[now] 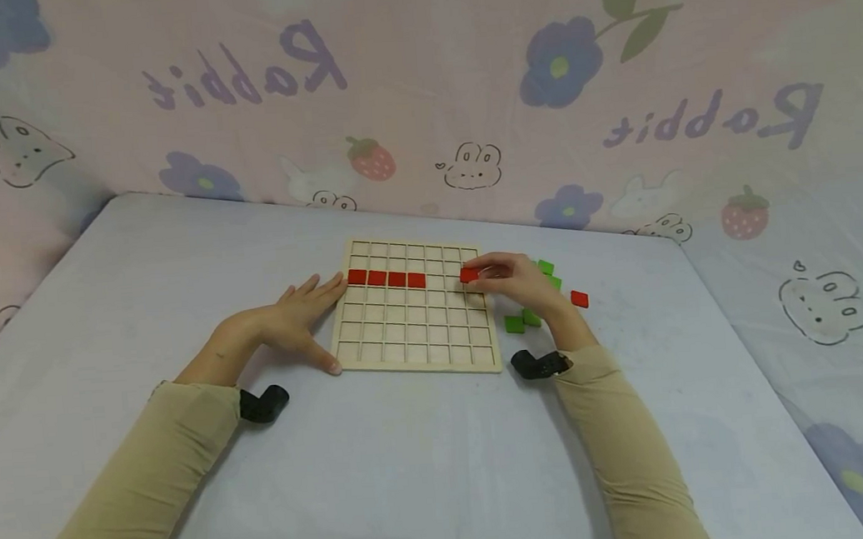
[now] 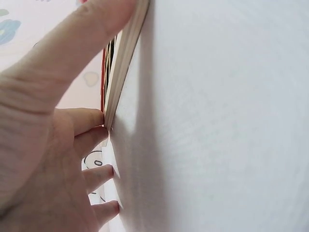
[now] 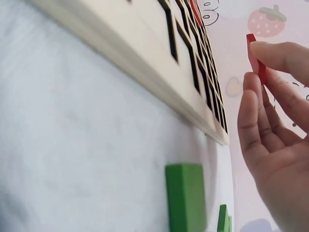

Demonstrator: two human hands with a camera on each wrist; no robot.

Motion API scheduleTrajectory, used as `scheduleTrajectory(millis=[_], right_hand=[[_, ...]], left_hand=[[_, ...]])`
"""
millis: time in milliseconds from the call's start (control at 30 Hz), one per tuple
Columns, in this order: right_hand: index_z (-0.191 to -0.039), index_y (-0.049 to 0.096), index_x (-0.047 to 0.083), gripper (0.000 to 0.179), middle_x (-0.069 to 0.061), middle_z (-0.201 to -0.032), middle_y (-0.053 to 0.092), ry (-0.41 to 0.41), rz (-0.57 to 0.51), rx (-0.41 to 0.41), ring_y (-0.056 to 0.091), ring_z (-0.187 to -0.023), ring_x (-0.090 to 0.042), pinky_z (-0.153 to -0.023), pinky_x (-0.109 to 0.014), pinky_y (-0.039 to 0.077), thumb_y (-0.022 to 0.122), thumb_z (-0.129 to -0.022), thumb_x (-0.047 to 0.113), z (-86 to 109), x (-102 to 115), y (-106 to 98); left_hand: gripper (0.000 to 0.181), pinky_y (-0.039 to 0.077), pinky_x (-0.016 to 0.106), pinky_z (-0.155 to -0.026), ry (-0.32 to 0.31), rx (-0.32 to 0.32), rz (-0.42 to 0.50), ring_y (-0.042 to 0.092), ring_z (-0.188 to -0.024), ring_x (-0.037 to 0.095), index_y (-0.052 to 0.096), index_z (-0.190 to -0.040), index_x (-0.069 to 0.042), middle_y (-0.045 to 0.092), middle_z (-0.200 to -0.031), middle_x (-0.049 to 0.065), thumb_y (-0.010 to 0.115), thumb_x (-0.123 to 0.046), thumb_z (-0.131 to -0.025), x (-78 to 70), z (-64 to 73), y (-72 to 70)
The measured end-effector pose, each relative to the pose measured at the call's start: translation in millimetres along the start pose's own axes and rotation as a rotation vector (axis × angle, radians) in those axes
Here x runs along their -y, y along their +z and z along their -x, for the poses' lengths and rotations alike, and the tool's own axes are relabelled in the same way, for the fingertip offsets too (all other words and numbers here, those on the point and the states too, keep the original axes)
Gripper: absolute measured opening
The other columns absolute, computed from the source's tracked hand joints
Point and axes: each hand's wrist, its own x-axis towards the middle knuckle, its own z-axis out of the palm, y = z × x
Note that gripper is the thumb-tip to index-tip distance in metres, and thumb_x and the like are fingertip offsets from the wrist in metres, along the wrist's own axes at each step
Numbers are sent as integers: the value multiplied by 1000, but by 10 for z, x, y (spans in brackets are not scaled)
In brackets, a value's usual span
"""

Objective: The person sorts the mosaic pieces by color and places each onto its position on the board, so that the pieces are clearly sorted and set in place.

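Observation:
A square wooden grid board [image 1: 398, 335] lies flat on the table. Four red tiles [image 1: 377, 278] sit side by side in its second row from the far edge, starting at the left side. My left hand [image 1: 285, 321] rests at the board's left edge, fingers spread, with the thumb at the near left corner. Between thumb and fingers my right hand [image 1: 515, 280] pinches another red tile [image 3: 256, 59], held over the right part of that same row. The right wrist view shows this tile tilted on edge, above the board.
Several green tiles [image 1: 514, 324] lie scattered just right of the board, partly behind the right hand. One loose red tile [image 1: 580, 299] lies farther right. Black wrist cameras [image 1: 264, 405] jut from both sleeves. A printed cloth [image 1: 419, 95] hangs behind the table.

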Motion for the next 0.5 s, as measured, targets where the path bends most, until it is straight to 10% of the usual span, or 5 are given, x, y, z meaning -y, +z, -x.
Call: scheduleTrajectory(millis=[500], right_hand=[[-122,66,13,37,-9,-116,65,10,54,37,60,-104,-22,-92,-36,46,71,-87,23,-165,122,161]], left_hand=[[126,-7,61,-115,-3,-3,-9,-10,-146,42,6,-153,-1,-2,-161,15,84,-48,-65,-19,-3,-6]])
